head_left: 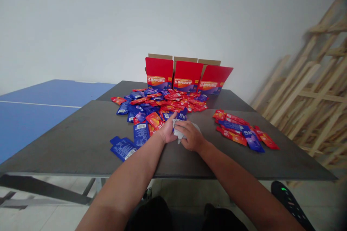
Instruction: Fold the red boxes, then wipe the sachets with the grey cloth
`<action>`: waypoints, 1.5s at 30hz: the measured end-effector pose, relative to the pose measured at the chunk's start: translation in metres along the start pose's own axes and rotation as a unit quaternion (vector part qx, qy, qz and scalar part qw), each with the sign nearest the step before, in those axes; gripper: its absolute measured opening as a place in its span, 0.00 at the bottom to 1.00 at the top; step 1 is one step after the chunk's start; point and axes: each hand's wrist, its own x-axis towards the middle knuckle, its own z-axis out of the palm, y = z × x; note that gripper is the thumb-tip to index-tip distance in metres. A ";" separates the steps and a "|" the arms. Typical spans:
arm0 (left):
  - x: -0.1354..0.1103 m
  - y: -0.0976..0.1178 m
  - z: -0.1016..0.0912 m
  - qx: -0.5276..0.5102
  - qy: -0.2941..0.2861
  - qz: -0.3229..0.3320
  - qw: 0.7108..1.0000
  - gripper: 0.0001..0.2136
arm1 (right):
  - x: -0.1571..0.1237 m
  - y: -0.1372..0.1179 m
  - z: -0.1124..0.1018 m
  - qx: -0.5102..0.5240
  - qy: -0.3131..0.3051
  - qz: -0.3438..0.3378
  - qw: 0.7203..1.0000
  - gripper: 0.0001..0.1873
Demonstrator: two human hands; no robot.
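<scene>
Fingers of my left hand [167,130] and right hand [191,136] clench a crumpled white wipe [179,131] at lower centre, touching the edge of a heap of red and blue sachets [159,105]. Open red cartons [187,75] stand beyond it.

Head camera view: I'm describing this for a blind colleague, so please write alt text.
The left hand and right hand hold crumpled white material beside a heap of red and blue sachets on a dark table. Three open red cartons stand behind the heap.
</scene>
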 end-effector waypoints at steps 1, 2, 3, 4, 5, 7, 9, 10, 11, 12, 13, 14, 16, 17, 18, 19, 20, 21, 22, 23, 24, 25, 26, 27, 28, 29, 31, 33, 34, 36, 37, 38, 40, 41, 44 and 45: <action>0.000 -0.002 0.001 0.012 -0.001 -0.001 1.000 0.27 | 0.000 0.002 0.000 -0.002 0.003 0.010 1.000 0.28; 0.001 -0.003 0.001 0.026 0.000 0.000 1.000 0.27 | -0.001 0.005 0.001 -0.004 0.009 0.019 1.000 0.28; 0.001 -0.005 0.002 0.040 0.003 0.002 0.999 0.28 | -0.001 0.008 0.001 -0.007 0.017 0.029 0.999 0.28; 0.002 -0.006 0.002 0.054 0.008 0.004 0.998 0.28 | -0.002 0.010 0.001 -0.011 0.027 0.042 0.999 0.28; 0.003 -0.007 0.002 0.068 0.014 0.007 0.998 0.29 | -0.002 0.013 0.001 -0.016 0.038 0.057 0.998 0.28; 0.004 -0.009 0.001 0.091 0.027 0.009 0.995 0.27 | -0.003 0.016 0.001 -0.027 0.058 0.096 0.993 0.27; 0.004 -0.010 0.000 0.109 0.033 0.008 0.993 0.23 | -0.003 0.019 0.001 -0.041 0.079 0.137 0.987 0.25; 0.004 -0.010 -0.001 0.114 0.034 0.006 0.993 0.20 | -0.004 0.021 0.001 -0.049 0.091 0.153 0.983 0.24; 0.003 -0.010 -0.002 0.117 0.033 0.005 0.993 0.17 | -0.004 0.022 0.002 -0.057 0.104 0.166 0.979 0.23; 0.003 -0.010 -0.003 0.119 0.031 0.003 0.992 0.15 | -0.004 0.022 0.002 -0.064 0.114 0.175 0.976 0.22; 0.003 -0.010 -0.003 0.121 0.029 0.001 0.992 0.12 | -0.005 0.023 0.002 -0.069 0.122 0.180 0.974 0.22; 0.003 -0.010 -0.004 0.121 0.025 -0.002 0.992 0.10 | -0.005 0.024 0.002 -0.073 0.126 0.184 0.972 0.22; 0.002 -0.010 -0.004 0.122 0.012 -0.006 0.992 0.08 | -0.006 0.027 0.002 -0.077 0.131 0.195 0.969 0.21; 0.001 -0.010 -0.004 0.123 0.005 -0.006 0.992 0.08 | -0.007 0.030 0.002 -0.079 0.136 0.207 0.966 0.21; 0.001 -0.010 -0.003 0.125 0.000 -0.006 0.992 0.08 | -0.008 0.033 0.002 -0.081 0.145 0.222 0.961 0.21; 0.000 -0.010 -0.003 0.127 -0.004 -0.005 0.992 0.08 | -0.009 0.037 0.001 -0.082 0.154 0.241 0.955 0.20; 0.000 -0.009 -0.002 0.129 -0.007 -0.007 0.992 0.08 | -0.010 0.041 0.000 -0.084 0.164 0.263 0.947 0.20; -0.001 -0.009 -0.002 0.126 -0.010 -0.011 0.992 0.08 | -0.012 0.046 -0.001 -0.085 0.173 0.286 0.939 0.19; -0.001 -0.008 -0.001 0.118 -0.016 -0.015 0.993 0.08 | -0.013 0.049 -0.002 -0.085 0.181 0.307 0.931 0.19; -0.002 -0.006 0.000 0.105 -0.021 -0.017 0.994 0.09 | -0.013 0.051 -0.003 -0.084 0.191 0.321 0.924 0.18; -0.002 -0.005 0.001 0.086 -0.025 -0.016 0.996 0.11 | -0.014 0.052 -0.005 -0.084 0.202 0.327 0.919 0.18; -0.002 -0.003 0.001 0.064 -0.027 -0.011 0.998 0.13 | -0.013 0.051 -0.006 -0.082 0.211 0.322 0.919 0.19; -0.002 -0.001 0.002 0.041 -0.026 -0.004 0.999 0.16 | -0.013 0.048 -0.007 -0.077 0.215 0.303 0.925 0.19; -0.001 0.001 0.003 0.019 -0.022 0.005 1.000 0.18 | -0.012 0.043 -0.008 -0.070 0.210 0.271 0.937 0.20; -0.001 0.002 0.003 -0.001 -0.015 0.013 1.000 0.21 | -0.010 0.037 -0.009 -0.058 0.197 0.230 0.951 0.20; 0.000 0.003 0.003 -0.015 -0.005 0.019 1.000 0.22 | -0.009 0.030 -0.009 -0.045 0.176 0.183 0.966 0.21; 0.002 0.003 0.002 -0.028 0.019 0.025 0.999 0.22 | -0.006 0.016 -0.009 -0.019 0.116 0.093 0.989 0.22; 0.003 0.002 0.000 -0.028 0.045 0.019 0.998 0.21 | -0.004 0.004 -0.007 -0.005 0.048 0.027 0.998 0.22; 0.005 0.001 -0.001 -0.025 0.058 0.012 0.998 0.21 | -0.003 0.000 -0.005 -0.003 0.019 0.007 1.000 0.22; 0.007 -0.002 -0.003 -0.017 0.078 0.000 0.997 0.20 | -0.002 -0.005 -0.002 -0.001 -0.018 -0.008 1.000 0.22; 0.009 -0.003 -0.004 -0.009 0.084 -0.003 0.996 0.20 | -0.002 -0.005 -0.001 -0.001 -0.021 -0.004 1.000 0.22; 0.011 -0.005 -0.004 0.002 0.085 0.000 0.996 0.19 | -0.002 -0.005 0.001 -0.002 -0.016 0.005 1.000 0.23; 0.014 -0.009 -0.003 0.033 0.081 0.016 0.996 0.16 | -0.003 -0.001 0.002 -0.006 0.005 0.033 0.999 0.24; 0.015 -0.012 -0.002 0.054 0.083 0.027 0.995 0.15 | -0.003 0.001 0.003 -0.010 0.019 0.050 0.999 0.24; 0.016 -0.017 -0.001 0.114 0.104 0.056 0.986 0.15 | -0.004 0.010 0.006 -0.020 0.062 0.110 0.992 0.26; 0.016 -0.018 0.000 0.130 0.106 0.057 0.984 0.16 | -0.005 0.013 0.007 -0.024 0.077 0.131 0.988 0.26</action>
